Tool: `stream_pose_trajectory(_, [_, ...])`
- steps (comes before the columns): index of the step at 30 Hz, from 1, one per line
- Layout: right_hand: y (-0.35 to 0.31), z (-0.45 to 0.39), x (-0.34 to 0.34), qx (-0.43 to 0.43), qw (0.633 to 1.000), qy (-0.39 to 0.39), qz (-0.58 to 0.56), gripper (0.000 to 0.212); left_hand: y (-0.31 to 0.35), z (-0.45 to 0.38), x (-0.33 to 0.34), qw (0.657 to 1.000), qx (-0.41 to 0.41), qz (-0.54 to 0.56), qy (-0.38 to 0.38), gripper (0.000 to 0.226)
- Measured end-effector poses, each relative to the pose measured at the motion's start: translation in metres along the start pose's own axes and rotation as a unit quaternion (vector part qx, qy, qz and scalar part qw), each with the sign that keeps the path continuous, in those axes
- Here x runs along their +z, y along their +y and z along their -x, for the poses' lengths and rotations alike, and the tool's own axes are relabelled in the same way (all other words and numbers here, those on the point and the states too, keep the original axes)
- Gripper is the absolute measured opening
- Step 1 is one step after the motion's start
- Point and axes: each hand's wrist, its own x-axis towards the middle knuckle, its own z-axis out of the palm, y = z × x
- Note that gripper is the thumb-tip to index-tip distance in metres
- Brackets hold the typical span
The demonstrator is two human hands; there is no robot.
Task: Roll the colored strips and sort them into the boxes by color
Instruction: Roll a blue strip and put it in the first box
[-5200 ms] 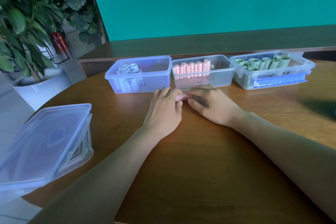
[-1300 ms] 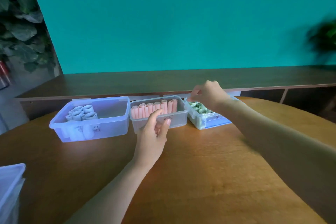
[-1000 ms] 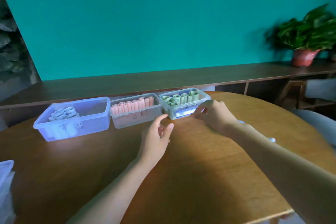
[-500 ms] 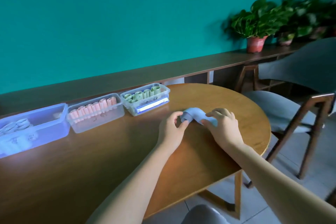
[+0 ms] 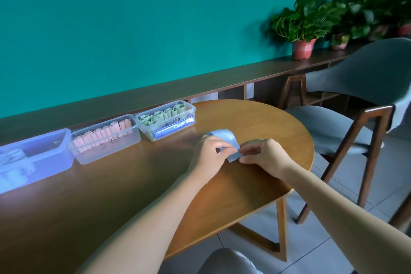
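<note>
At center frame, a person's left hand (image 5: pixel 210 154) and right hand (image 5: pixel 263 155) are pinching a pale blue strip (image 5: pixel 225 141) between curled fingers and thumbs, holding its near end just above the round wooden table (image 5: pixel 255 122) while its far part is arching back toward the tabletop. Dark handwriting is showing on the walls of the pink box (image 5: pixel 106 139) and the green box (image 5: pixel 166 123), too blurred to read. The hands are working near the table's curved right edge, with bare wood lying open around them and toward the lower left. Three clear boxes are standing in a row at left center: the blue box (image 5: pixel 33 159) holding pale rolls, the pink box with pink rolls (image 5: pixel 104 134), the green box with green rolls (image 5: pixel 163 114). A grey chair (image 5: pixel 347 127) is standing at right, beside the table; potted plants (image 5: pixel 307 20) are lining the shelf at upper right.
</note>
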Motion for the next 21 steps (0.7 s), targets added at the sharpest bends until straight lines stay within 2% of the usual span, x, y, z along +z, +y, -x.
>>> stream_pose_trajectory(3, [-0.006, 0.003, 0.007, -0.021, 0.999, 0.026, 0.021, 0.015, 0.01, 0.008, -0.013, 0.998, -0.054, 0.024, -0.025, 0.013])
stream_pose_trajectory(9, [-0.016, 0.015, 0.012, -0.014, 0.998, 0.059, 0.029, 0.012, 0.017, 0.019, -0.033, 0.989, -0.108, -0.032, -0.098, 0.037])
stream_pose_trajectory(12, [-0.026, 0.02, 0.009, -0.026, 0.996, 0.08, 0.012, 0.01, 0.026, 0.026, -0.039, 0.988, -0.1, -0.039, -0.107, 0.03])
stream_pose_trajectory(16, [-0.05, 0.028, -0.003, -0.052, 0.994, 0.094, -0.018, 0.007, 0.049, 0.032, -0.057, 0.993, -0.08, -0.061, -0.06, 0.001])
stream_pose_trajectory(21, [-0.1, 0.04, -0.024, -0.1, 0.989, 0.104, -0.041, 0.011, 0.088, 0.03, -0.102, 0.996, -0.05, -0.072, 0.013, 0.007])
